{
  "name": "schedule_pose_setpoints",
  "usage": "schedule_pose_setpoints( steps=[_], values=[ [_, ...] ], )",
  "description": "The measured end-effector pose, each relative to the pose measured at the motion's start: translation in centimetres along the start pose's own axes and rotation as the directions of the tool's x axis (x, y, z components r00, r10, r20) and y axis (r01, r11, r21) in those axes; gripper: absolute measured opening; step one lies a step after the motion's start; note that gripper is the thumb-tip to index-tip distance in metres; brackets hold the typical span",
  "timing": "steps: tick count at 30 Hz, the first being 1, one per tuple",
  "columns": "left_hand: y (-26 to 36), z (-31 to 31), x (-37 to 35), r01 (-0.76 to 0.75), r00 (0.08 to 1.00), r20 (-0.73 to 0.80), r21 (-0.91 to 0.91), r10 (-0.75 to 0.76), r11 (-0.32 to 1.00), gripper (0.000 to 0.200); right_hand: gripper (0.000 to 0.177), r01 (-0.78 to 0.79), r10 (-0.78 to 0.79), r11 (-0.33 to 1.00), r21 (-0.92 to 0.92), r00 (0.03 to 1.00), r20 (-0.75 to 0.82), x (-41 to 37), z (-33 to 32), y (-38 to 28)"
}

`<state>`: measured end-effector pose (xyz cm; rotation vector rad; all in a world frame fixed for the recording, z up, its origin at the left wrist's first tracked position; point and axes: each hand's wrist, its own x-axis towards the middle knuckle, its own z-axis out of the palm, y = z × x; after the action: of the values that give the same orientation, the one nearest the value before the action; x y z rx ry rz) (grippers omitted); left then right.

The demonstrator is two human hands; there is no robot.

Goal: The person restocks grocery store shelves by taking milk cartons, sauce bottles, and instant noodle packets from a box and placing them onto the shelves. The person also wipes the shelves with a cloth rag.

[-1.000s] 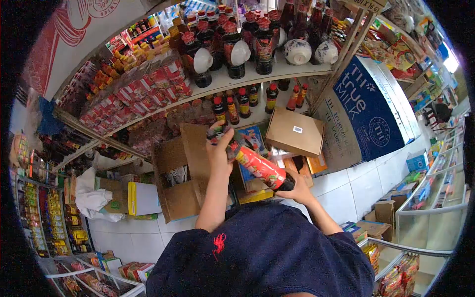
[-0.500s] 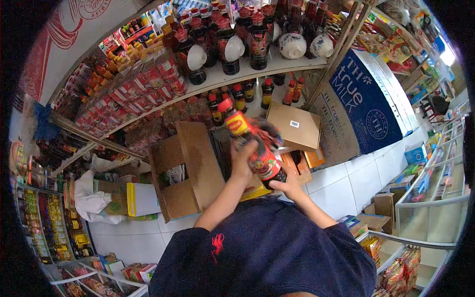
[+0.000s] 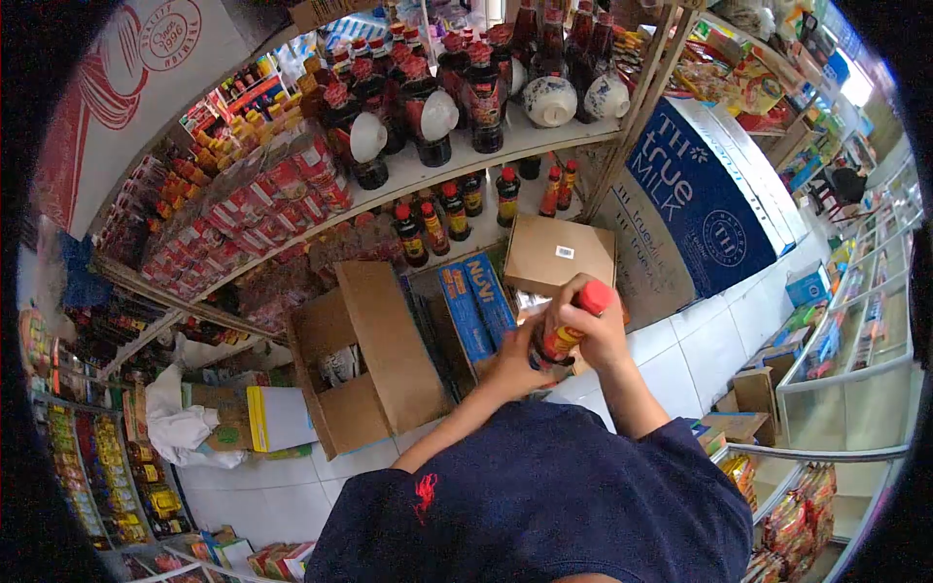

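Red-capped and dark-bodied, a sauce bottle [image 3: 561, 342] was held just to the right of the open cardboard box [image 3: 374, 364], tilted with its cap pointing up and away from that box. It was clamped between both hands: the right hand [image 3: 604, 328] was curled shut round the neck just under the cap, while the left hand [image 3: 513, 358] was closed on the lower body, on the side nearer the box. Blue cartons [image 3: 476, 309] were stood at the box's right edge.

Glossy plastic bottle [image 3: 564, 335], matt brown cardboard box [image 3: 374, 360], smooth white floor tiles [image 3: 705, 360].
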<state>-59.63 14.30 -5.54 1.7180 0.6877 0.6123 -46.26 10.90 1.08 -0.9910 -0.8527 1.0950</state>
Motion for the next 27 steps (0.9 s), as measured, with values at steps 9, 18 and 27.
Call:
schedule_pose_setpoints(
  steps=[9, 18, 27],
  values=[
    [-6.6, 1.6, 1.9, 0.187, 0.903, 0.096, -0.965, -0.419, 0.184, 0.040, 0.028, 0.552, -0.559, 0.827, 0.109, 0.783, 0.274, -0.5, -0.8, -0.2],
    [-9.0, 1.4, 2.4, 0.431, 0.691, -0.065, -0.762, -0.720, 0.483, 0.024, 0.031, 0.357, -0.154, 0.628, -0.691, 0.928, 0.339, -0.4, -5.5, 1.5],
    [-12.7, 5.7, 3.4, 0.331, 0.648, -0.014, -0.896, -0.762, 0.298, 0.022, 0.024, -0.001, 0.215, 0.777, -0.630, 0.940, 0.263, 3.6, -12.8, -1.1]
  ],
)
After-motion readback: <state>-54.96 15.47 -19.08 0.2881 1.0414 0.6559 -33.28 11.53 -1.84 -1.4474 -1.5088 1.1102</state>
